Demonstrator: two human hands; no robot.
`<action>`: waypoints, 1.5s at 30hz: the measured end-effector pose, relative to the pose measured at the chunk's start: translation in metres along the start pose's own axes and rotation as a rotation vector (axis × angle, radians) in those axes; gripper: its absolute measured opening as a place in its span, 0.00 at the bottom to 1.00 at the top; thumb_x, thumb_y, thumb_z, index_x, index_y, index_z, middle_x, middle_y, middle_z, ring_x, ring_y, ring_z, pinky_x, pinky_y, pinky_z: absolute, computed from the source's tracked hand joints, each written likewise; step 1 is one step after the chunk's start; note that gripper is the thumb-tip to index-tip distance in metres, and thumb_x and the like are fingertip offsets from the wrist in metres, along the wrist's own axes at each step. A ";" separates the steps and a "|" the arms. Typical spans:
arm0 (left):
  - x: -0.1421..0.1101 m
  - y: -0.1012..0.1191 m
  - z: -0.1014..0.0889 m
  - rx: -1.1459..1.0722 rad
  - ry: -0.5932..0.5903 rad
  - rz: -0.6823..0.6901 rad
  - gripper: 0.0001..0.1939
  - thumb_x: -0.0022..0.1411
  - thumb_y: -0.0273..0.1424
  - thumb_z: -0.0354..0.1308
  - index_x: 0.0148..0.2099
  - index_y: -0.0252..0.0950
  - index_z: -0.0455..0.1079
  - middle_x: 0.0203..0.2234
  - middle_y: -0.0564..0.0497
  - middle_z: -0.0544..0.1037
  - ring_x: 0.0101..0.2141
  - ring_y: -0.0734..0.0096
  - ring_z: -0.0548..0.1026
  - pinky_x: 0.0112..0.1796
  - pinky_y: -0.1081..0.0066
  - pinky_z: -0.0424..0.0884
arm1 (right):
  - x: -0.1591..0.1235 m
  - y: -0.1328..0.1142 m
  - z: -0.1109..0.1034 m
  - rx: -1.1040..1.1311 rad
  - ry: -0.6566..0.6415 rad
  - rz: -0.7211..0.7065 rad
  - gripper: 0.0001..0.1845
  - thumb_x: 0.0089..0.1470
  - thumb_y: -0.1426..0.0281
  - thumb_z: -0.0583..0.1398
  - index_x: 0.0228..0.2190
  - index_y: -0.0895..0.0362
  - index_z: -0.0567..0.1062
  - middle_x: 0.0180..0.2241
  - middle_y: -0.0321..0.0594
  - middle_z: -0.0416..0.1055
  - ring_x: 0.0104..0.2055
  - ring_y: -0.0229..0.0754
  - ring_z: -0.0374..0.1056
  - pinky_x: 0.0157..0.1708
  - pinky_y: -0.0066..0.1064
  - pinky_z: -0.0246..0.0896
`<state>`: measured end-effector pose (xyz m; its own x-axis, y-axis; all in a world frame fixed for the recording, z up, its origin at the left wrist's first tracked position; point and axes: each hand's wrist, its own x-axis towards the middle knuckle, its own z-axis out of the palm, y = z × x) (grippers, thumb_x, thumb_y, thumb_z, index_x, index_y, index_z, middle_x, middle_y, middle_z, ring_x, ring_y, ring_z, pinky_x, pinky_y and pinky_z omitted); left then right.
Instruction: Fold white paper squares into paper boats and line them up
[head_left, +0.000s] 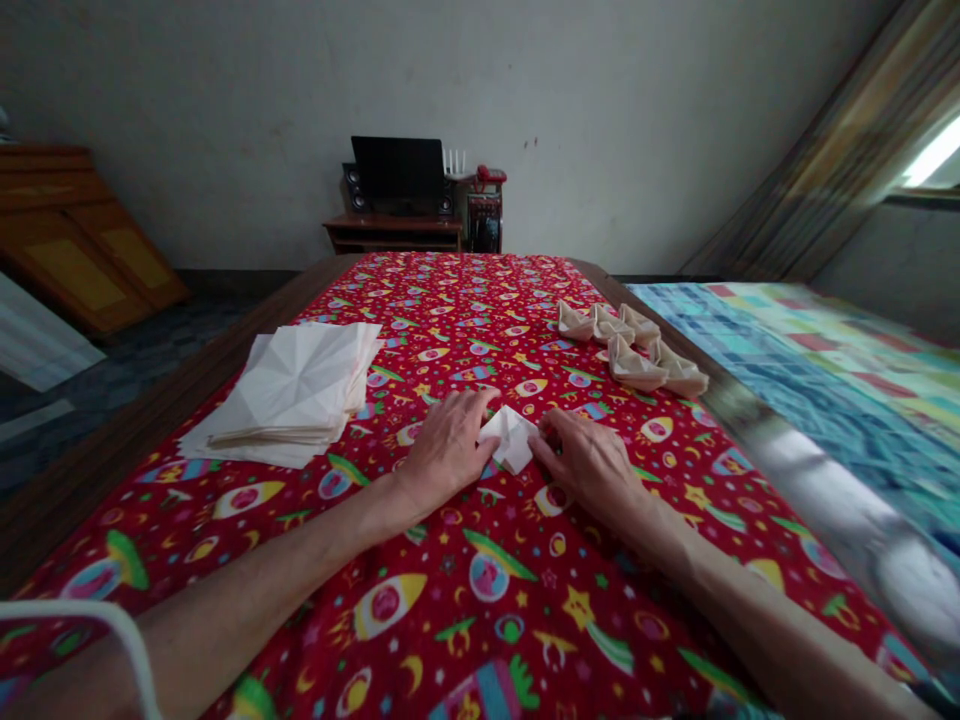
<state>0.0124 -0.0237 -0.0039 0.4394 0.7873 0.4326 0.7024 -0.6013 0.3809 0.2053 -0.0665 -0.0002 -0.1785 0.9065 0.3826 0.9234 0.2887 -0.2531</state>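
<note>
A small folded white paper piece [511,437] lies on the red patterned cloth [480,560] between both hands. My left hand [448,444] rests palm down at its left edge, fingers pressed together on the paper. My right hand [586,462] pinches the paper's right edge with curled fingers. A stack of creased white paper sheets [294,392] sits to the left of my left hand. Several finished folded paper shapes [634,349] lie grouped at the far right of the cloth.
The cloth covers a dark wooden table [135,420]. A bed with a blue patchwork cover [825,390] stands right of it. Against the far wall is a low desk with a monitor [399,172]. A wooden cabinet [82,240] stands at the left.
</note>
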 end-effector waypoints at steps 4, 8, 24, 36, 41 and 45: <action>-0.005 -0.001 -0.004 0.079 0.000 0.168 0.08 0.60 0.28 0.56 0.43 0.36 0.66 0.40 0.47 0.70 0.44 0.60 0.66 0.45 0.61 0.65 | -0.002 0.006 0.002 -0.032 0.013 -0.107 0.07 0.58 0.69 0.54 0.33 0.57 0.71 0.32 0.42 0.68 0.33 0.40 0.63 0.31 0.29 0.54; -0.013 -0.004 -0.009 0.019 -0.127 0.339 0.09 0.66 0.25 0.48 0.38 0.36 0.69 0.35 0.50 0.71 0.40 0.66 0.67 0.43 0.66 0.66 | -0.002 0.013 0.002 -0.009 -0.046 -0.257 0.11 0.58 0.75 0.52 0.31 0.56 0.74 0.35 0.42 0.69 0.33 0.39 0.62 0.29 0.28 0.54; -0.014 -0.016 -0.031 0.101 -0.405 0.533 0.22 0.63 0.23 0.50 0.54 0.51 0.67 0.46 0.50 0.69 0.46 0.63 0.66 0.47 0.64 0.64 | -0.004 0.011 -0.005 -0.034 -0.107 -0.357 0.12 0.58 0.77 0.52 0.36 0.57 0.75 0.40 0.46 0.70 0.37 0.41 0.64 0.32 0.30 0.62; -0.006 -0.018 -0.024 0.116 -0.251 0.522 0.10 0.67 0.31 0.49 0.45 0.35 0.69 0.39 0.47 0.73 0.42 0.65 0.69 0.46 0.65 0.66 | 0.003 0.016 -0.009 0.085 -0.158 -0.576 0.11 0.58 0.73 0.56 0.42 0.56 0.73 0.43 0.45 0.70 0.45 0.44 0.64 0.42 0.35 0.64; -0.006 -0.016 -0.020 0.150 -0.205 0.529 0.10 0.68 0.28 0.46 0.40 0.33 0.68 0.35 0.47 0.73 0.40 0.65 0.69 0.43 0.65 0.67 | 0.006 0.020 -0.004 0.192 -0.115 -0.537 0.11 0.60 0.71 0.53 0.40 0.55 0.74 0.41 0.45 0.71 0.42 0.41 0.66 0.40 0.32 0.65; -0.007 -0.019 -0.010 0.054 -0.121 0.409 0.08 0.67 0.28 0.46 0.39 0.35 0.66 0.34 0.49 0.72 0.39 0.67 0.70 0.42 0.67 0.68 | 0.007 0.020 0.000 0.268 -0.088 -0.468 0.10 0.58 0.69 0.55 0.39 0.55 0.75 0.40 0.44 0.71 0.39 0.40 0.67 0.37 0.31 0.64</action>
<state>-0.0101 -0.0194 -0.0062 0.7478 0.4980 0.4390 0.4839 -0.8616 0.1531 0.2224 -0.0541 -0.0025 -0.5883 0.6813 0.4356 0.6216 0.7256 -0.2952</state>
